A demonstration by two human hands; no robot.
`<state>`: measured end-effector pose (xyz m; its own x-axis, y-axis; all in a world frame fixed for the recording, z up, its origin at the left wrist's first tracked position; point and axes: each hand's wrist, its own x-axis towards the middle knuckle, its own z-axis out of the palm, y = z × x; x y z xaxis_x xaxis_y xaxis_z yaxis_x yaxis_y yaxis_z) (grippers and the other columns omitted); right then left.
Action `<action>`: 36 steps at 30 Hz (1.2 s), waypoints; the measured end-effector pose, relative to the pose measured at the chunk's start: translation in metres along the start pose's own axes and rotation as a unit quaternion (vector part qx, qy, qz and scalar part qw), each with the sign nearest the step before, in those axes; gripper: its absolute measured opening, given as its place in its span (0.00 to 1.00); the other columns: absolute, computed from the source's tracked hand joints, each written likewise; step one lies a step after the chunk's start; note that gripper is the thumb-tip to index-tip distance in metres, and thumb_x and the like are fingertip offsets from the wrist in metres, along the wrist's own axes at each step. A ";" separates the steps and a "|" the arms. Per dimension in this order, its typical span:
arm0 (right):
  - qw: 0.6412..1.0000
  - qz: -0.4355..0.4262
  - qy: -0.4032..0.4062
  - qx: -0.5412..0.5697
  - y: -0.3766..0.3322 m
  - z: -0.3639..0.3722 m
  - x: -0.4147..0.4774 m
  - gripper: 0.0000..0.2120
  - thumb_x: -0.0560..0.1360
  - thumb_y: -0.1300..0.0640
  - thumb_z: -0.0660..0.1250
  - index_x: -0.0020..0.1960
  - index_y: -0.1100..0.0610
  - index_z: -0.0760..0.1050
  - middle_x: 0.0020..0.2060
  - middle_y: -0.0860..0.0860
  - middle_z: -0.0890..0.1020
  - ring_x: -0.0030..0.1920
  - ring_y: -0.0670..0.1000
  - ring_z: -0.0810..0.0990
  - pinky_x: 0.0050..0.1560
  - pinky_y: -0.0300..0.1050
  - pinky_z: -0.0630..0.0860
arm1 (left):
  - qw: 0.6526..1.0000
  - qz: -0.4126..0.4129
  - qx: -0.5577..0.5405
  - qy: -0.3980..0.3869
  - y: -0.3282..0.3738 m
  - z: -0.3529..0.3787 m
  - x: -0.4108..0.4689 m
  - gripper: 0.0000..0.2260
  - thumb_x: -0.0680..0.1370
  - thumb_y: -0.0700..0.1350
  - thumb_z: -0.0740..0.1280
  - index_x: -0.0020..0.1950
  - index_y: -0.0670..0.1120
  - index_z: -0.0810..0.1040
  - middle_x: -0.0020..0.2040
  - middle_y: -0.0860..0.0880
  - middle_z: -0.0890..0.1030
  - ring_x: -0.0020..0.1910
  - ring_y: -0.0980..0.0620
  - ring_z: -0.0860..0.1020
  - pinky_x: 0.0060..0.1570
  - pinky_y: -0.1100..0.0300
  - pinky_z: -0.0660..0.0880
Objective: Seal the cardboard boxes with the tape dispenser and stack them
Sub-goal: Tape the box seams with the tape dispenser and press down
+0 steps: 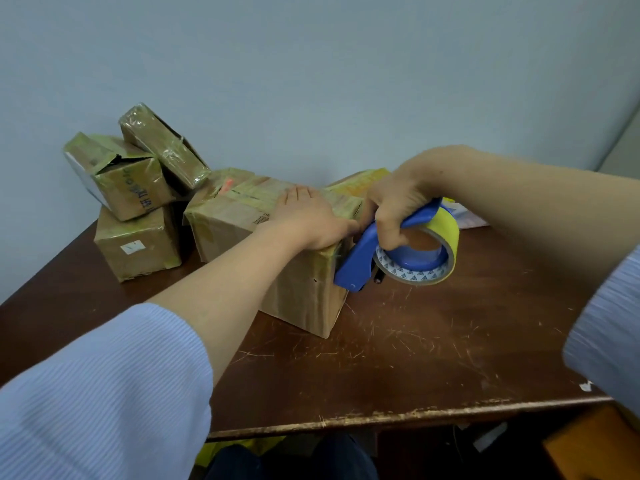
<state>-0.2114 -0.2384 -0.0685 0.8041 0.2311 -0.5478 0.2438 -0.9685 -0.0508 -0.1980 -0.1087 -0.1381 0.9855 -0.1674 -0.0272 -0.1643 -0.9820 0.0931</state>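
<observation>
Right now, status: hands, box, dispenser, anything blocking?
Left hand flat on box top. Right hand grips tape dispenser at box's right end. Piled boxes at left, clear of dispenser.

Bare bench (415, 341) stretches from the near edge up to the large box (304, 296), and on the right it runs open toward the back. The tape dispenser (360, 258) sits against that box's right end. Back left, piled small boxes (135, 188) fill the corner against the wall (311, 81).

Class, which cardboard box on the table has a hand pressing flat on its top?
The large box nearest the person, under the left hand; the smaller stacked boxes lie untouched.
</observation>
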 end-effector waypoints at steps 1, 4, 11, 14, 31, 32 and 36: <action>1.000 0.006 -0.013 0.004 0.000 -0.005 0.002 0.25 0.56 0.62 0.69 0.53 0.65 0.78 0.29 0.52 0.73 0.26 0.50 0.69 0.28 0.38 0.65 | 1.000 0.000 -0.003 -0.002 0.000 0.000 0.000 0.46 0.73 0.70 0.55 0.77 0.37 0.47 0.77 0.37 0.50 0.77 0.41 0.49 0.75 0.49 0.47; 0.997 0.024 -0.068 0.014 0.000 0.000 0.012 0.18 0.50 0.59 0.70 0.39 0.62 0.76 0.31 0.57 0.73 0.29 0.53 0.70 0.30 0.40 0.66 | 1.000 0.005 -0.016 0.004 0.000 -0.001 -0.001 0.46 0.74 0.69 0.55 0.77 0.36 0.47 0.77 0.37 0.50 0.76 0.41 0.49 0.75 0.49 0.48; 0.990 0.038 -0.134 0.032 0.015 0.025 0.029 0.20 0.57 0.57 0.72 0.49 0.62 0.79 0.42 0.56 0.80 0.40 0.54 0.79 0.40 0.44 0.74 | 1.000 0.007 -0.021 0.007 -0.001 -0.001 0.004 0.46 0.73 0.68 0.57 0.77 0.37 0.47 0.77 0.37 0.50 0.77 0.41 0.49 0.75 0.49 0.47; 0.998 0.051 -0.047 0.009 0.029 0.005 -0.003 0.14 0.63 0.51 0.77 0.48 0.48 0.79 0.45 0.46 0.82 0.44 0.47 0.80 0.43 0.40 0.75 | 1.000 -0.007 -0.024 -0.005 0.000 0.001 0.004 0.48 0.72 0.69 0.59 0.77 0.37 0.46 0.78 0.38 0.48 0.77 0.41 0.47 0.75 0.49 0.46; 0.941 0.178 0.285 -0.033 0.047 0.128 0.039 0.27 0.81 0.43 0.49 0.76 0.52 0.52 0.64 0.62 0.64 0.63 0.61 0.65 0.63 0.52 0.65 | 0.970 -0.031 -0.227 0.078 -0.006 -0.024 -0.014 0.23 0.80 0.47 0.57 0.73 0.40 0.63 0.77 0.40 0.55 0.77 0.44 0.48 0.72 0.53 0.50; 0.934 0.160 0.319 -0.027 0.044 0.119 0.036 0.24 0.81 0.44 0.48 0.74 0.53 0.57 0.63 0.61 0.66 0.63 0.62 0.65 0.62 0.53 0.65 | 0.976 -0.022 -0.196 0.096 -0.018 -0.024 -0.014 0.21 0.80 0.46 0.57 0.72 0.40 0.65 0.76 0.40 0.58 0.76 0.44 0.51 0.72 0.53 0.52; 0.886 -0.031 0.388 0.254 0.000 0.085 0.021 0.25 0.73 0.31 0.50 0.58 0.46 0.68 0.57 0.52 0.72 0.62 0.54 0.70 0.64 0.54 0.66 | 0.988 -0.087 -0.076 0.099 -0.072 -0.016 -0.019 0.22 0.79 0.53 0.57 0.73 0.51 0.65 0.76 0.43 0.59 0.75 0.42 0.53 0.71 0.43 0.50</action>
<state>-0.2408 -0.2413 -0.1504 0.9764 0.0887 0.1970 0.1832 -0.8231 -0.5375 -0.2038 -0.0337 -0.1288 0.9897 0.0383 0.1382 0.0022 -0.9676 0.2523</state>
